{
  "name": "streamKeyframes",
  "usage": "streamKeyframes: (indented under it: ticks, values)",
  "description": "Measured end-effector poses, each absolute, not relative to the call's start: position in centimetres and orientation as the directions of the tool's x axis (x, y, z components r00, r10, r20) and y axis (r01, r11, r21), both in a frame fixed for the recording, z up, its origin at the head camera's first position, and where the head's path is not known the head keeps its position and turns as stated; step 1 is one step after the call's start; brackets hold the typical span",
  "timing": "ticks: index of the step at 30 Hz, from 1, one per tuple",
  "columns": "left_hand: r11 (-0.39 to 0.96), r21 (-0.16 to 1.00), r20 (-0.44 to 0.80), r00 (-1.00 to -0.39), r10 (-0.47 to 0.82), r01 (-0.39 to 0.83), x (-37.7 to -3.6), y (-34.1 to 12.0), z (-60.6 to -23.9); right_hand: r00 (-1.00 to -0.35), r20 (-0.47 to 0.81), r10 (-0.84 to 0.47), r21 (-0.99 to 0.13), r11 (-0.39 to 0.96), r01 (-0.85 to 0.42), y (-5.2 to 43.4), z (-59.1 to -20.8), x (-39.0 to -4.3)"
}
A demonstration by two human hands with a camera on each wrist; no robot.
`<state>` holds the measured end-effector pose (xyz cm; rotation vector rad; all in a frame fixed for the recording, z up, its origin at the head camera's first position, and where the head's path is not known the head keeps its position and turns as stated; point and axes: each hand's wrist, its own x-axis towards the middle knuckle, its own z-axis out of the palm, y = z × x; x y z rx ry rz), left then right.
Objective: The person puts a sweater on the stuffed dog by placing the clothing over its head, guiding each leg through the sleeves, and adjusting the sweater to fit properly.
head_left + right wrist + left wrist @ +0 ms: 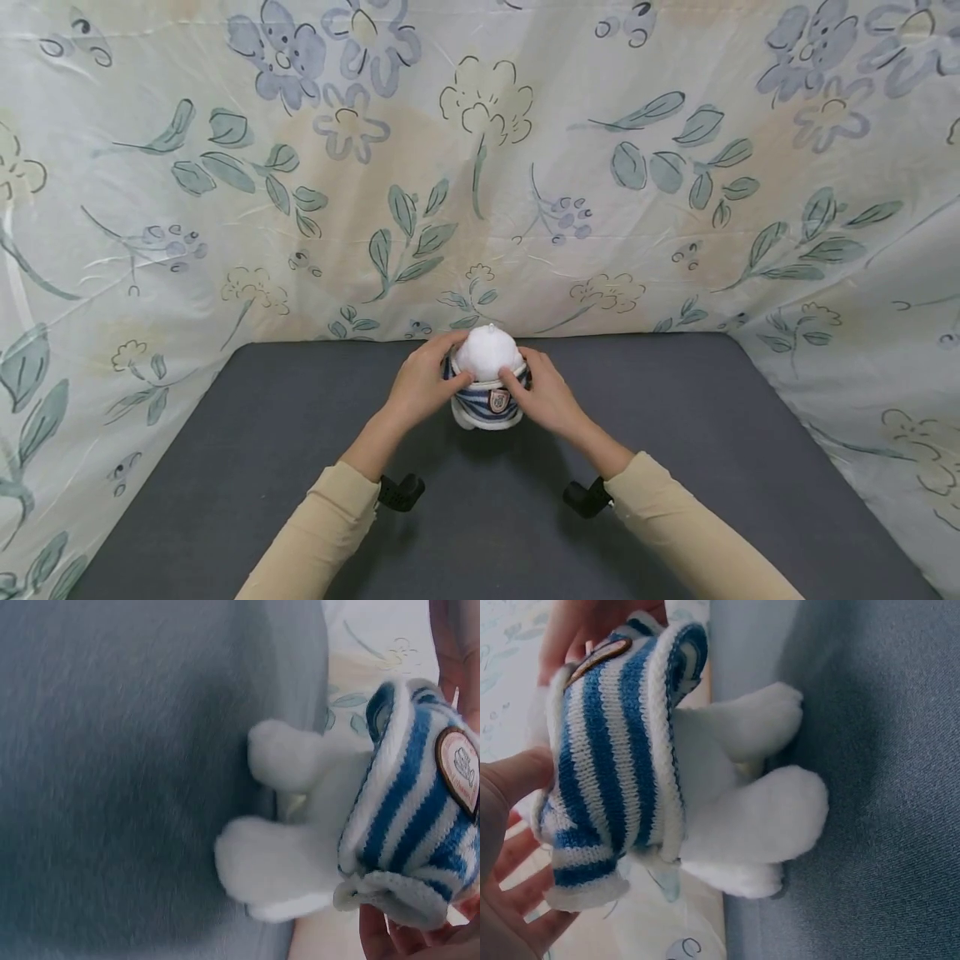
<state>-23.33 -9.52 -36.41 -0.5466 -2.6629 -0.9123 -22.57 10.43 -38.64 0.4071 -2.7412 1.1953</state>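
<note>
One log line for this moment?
left hand: grips plush toy | right hand: pinches striped sweater | toy upright on grey mat

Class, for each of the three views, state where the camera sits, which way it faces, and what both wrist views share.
Head: above, facing forward and down at the toy, left hand, right hand, sleeves.
Left wrist: low beside the toy, facing sideways; left hand shows.
Right wrist: low on the opposite side; right hand shows.
Shared: the striped sweater and white feet.
</note>
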Motion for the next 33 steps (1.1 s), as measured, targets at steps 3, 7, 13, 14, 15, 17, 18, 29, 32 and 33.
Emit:
streamKeyframes:
  ticks: [3,7,13,14,15,17,18,29,32,33]
  values:
    - [0.733,0.507,0.394,-0.878,0.271,0.453,-23.4,-9.4,-36.4,-0.966,0.190,-0.176,-0.752,0.606,-0.259,10.1,-38.6,-22.5]
    - [0.731,0.496,0.414,-0.867,0.275,0.469,-23.5,-9.2,-36.5,-0.977,0.158,-0.143,-0.796,0.567,-0.212,9.6,-38.8,-22.4]
    - [0.709,0.526,0.430,-0.866,0.256,0.470,-23.8,-8.9,-36.9,-0.987,0.128,-0.101,-0.822,0.545,-0.163,9.1,-39.0,-22.5]
    - [0.708,0.528,0.438,-0.864,0.247,0.470,-23.8,-8.9,-36.9,-0.987,0.124,-0.097,-0.823,0.545,-0.157,9.1,-39.0,-22.5]
    - [0.707,0.529,0.446,-0.862,0.240,0.470,-23.8,-8.8,-37.0,-0.987,0.126,-0.097,-0.824,0.543,-0.159,9.1,-39.0,-22.5]
    - [0.708,0.529,0.459,-0.860,0.225,0.468,-23.7,-8.7,-37.0,-0.988,0.125,-0.096,-0.829,0.537,-0.157,9.1,-39.0,-22.5]
    - [0.709,0.531,0.462,-0.860,0.217,0.464,-23.7,-8.7,-37.0,-0.987,0.128,-0.099,-0.834,0.527,-0.161,9.1,-39.0,-22.5]
    - [0.728,0.545,0.464,-0.873,0.150,0.415,-23.7,-8.1,-37.1,-0.995,0.045,-0.083,-0.897,0.434,-0.077,8.9,-38.8,-22.3]
    - [0.735,0.545,0.463,-0.875,0.138,0.404,-23.7,-8.0,-37.1,-0.997,0.023,-0.069,-0.904,0.424,-0.050,8.7,-38.8,-22.3]
    - [0.736,0.545,0.463,-0.876,0.135,0.402,-23.8,-8.0,-37.2,-0.998,0.018,-0.066,-0.908,0.417,-0.044,8.7,-38.8,-22.2]
